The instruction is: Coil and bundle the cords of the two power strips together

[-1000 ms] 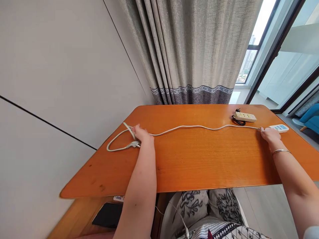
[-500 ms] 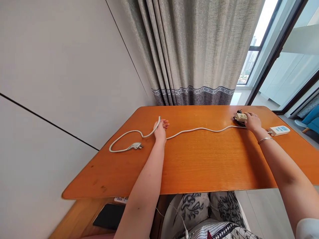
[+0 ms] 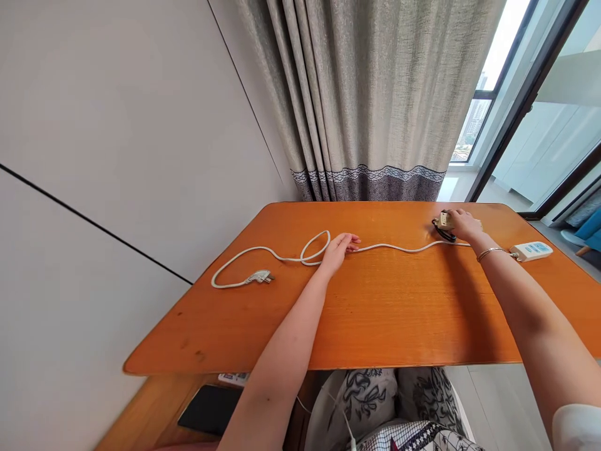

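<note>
A long white cord [image 3: 399, 247] lies across the orange table [image 3: 375, 313], from a white plug [image 3: 260, 276] at the left to a white power strip [image 3: 531, 251] at the right. My left hand [image 3: 339, 248] rests on the cord beside a small loop [image 3: 315, 247], fingers stretched out flat. At the far right, my right hand [image 3: 461, 225] lies over a cream power strip [image 3: 444, 220] with a black cord [image 3: 444, 234], fingers curled on it. A bracelet sits on that wrist.
A grey curtain [image 3: 366, 94] hangs behind the table, with a white wall at the left and a glass door [image 3: 539, 125] at the right. A dark phone [image 3: 209, 408] lies on a lower shelf under the table's left edge. Patterned fabric covers my lap.
My left hand let go of the cord near the plug and slid right along it, leaving a small loop. My right hand left the white strip's end and moved onto the cream power strip.
</note>
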A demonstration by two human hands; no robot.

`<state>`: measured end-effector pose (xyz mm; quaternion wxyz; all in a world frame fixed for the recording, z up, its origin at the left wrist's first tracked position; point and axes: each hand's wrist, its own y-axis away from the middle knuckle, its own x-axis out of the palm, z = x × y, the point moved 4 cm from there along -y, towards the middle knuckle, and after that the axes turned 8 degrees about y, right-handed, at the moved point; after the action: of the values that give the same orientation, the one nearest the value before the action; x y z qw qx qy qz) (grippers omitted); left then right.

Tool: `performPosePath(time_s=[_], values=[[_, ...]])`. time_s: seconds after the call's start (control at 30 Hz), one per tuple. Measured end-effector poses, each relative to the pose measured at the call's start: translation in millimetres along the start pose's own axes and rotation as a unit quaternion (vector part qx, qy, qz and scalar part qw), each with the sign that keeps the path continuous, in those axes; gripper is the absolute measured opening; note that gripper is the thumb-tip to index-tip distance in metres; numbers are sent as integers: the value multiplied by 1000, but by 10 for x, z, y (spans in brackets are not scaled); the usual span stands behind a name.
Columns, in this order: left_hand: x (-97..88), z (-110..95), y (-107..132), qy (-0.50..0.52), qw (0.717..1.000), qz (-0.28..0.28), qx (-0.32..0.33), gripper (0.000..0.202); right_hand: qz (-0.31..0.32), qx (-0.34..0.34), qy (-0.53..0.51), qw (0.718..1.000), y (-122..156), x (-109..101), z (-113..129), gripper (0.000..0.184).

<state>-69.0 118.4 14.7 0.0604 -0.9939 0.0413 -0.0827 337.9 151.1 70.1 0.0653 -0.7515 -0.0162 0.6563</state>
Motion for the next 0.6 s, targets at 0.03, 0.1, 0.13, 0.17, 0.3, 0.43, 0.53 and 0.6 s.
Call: performPosePath(time_s=[0.03, 0.1, 0.13, 0.17, 0.3, 0.43, 0.53, 0.6], values=[[36, -11, 18, 0, 1000, 9, 0, 60, -15, -9, -9, 1000, 10, -68, 94, 56], [113, -47, 70, 0, 1000, 29, -1, 57, -60, -29, -45, 997, 32, -245, 313, 58], [160, -71, 106, 0, 999, 47, -2, 55, -103, -44, -93, 989, 48, -365, 431, 59], [214, -100, 148, 2, 998, 70, -3, 53, -150, -65, -145, 976, 71, -499, 551, 61], [474, -202, 370, 22, 976, 214, -22, 45, -298, -159, -351, 873, 245, -1058, 960, 68], [733, -238, 579, 68, 940, 331, -57, 57, -326, -233, -461, 792, 567, -1490, 1261, 69], [913, -245, 673, 117, 918, 371, -72, 77, -333, -260, -486, 765, 862, -1681, 1391, 67], [995, -244, 686, 140, 917, 363, -85, 85, -345, -272, -494, 750, 1048, -1760, 1398, 66]])
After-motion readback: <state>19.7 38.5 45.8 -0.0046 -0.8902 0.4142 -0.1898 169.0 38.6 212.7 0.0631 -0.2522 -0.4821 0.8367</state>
